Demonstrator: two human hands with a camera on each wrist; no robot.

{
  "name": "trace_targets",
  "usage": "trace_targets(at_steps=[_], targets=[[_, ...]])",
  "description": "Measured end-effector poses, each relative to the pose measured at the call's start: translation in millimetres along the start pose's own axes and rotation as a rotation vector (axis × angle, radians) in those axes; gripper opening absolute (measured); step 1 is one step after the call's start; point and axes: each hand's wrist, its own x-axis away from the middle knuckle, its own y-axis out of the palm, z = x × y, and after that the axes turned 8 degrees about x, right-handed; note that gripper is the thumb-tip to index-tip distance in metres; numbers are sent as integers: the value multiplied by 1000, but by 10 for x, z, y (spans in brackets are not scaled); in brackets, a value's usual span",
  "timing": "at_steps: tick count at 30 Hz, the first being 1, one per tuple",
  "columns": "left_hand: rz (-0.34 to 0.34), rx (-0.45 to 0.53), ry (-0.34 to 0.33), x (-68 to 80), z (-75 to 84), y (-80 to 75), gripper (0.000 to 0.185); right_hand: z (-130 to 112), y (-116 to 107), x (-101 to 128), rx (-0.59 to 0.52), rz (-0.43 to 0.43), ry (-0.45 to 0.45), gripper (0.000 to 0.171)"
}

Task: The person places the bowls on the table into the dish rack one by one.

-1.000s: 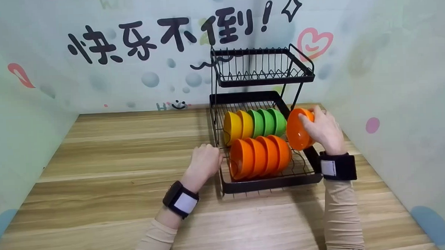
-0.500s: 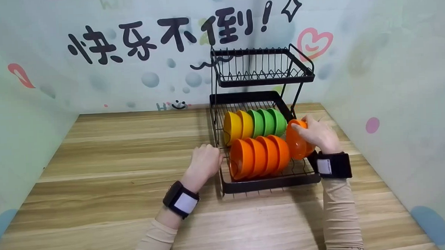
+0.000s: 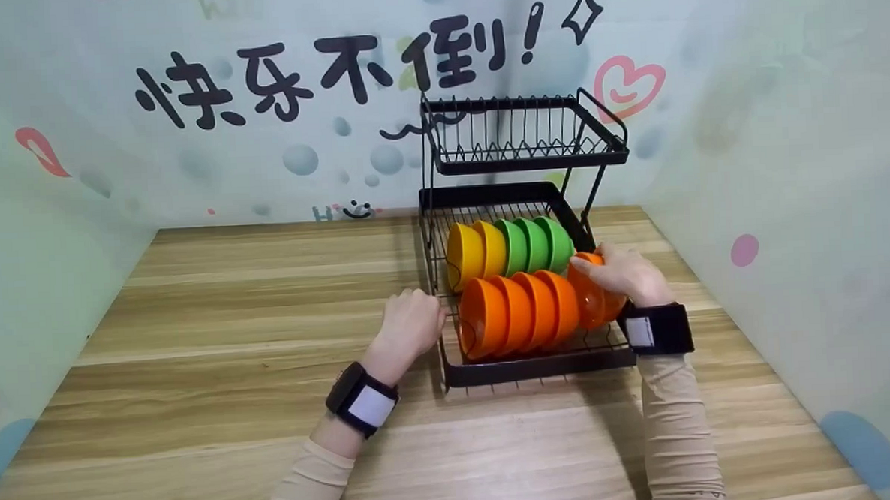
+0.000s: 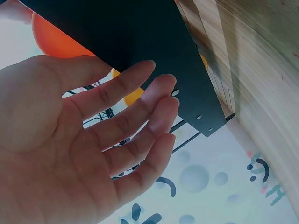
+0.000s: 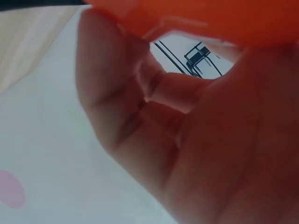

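My right hand [image 3: 630, 273] pinches an orange bowl [image 3: 588, 298] by its upper rim, with the thumb on the inner side. The bowl stands tilted on its side at the right end of a row of orange bowls [image 3: 519, 314] on the lower tier of a black dish rack [image 3: 540, 369]. Whether it touches the last bowl of the row I cannot tell. My left hand [image 3: 411, 323] is at the left side of the rack. In the left wrist view its loosely bent fingers [image 4: 135, 116] lie against the black side panel [image 4: 140, 42].
Behind the orange row stand two yellow bowls [image 3: 475, 252] and three green bowls [image 3: 535, 244]. The rack's upper tier [image 3: 531, 163] rises at the back. A wooden table [image 3: 230, 327] carries the rack, with patterned walls [image 3: 788, 190] around it.
The right hand has brought the orange bowl down and to the left, from beyond the rack's right edge to the end of the orange row. My left hand stays in place.
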Motion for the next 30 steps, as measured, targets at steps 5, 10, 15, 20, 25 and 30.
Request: trace_targets(at_steps=[5,10,15,20,25,30], targets=[[-8,2,-3,1,0,-1,31,-12,24,-12,-8,-13,6,69],[3,7,2,1,-2,2,30,-16,47,-30,-1,-20,-5,68],[0,13,1,-2,-4,4,31,-37,68,-50,12,-22,-29,69],[-15,15,-5,-3,-5,7,31,-63,82,-63,38,-54,-45,76],[-12,7,-5,2,-6,17,30,-81,94,-62,55,-69,-45,78],[-24,13,-14,-9,-7,21,30,-98,100,-63,62,-80,-51,78]])
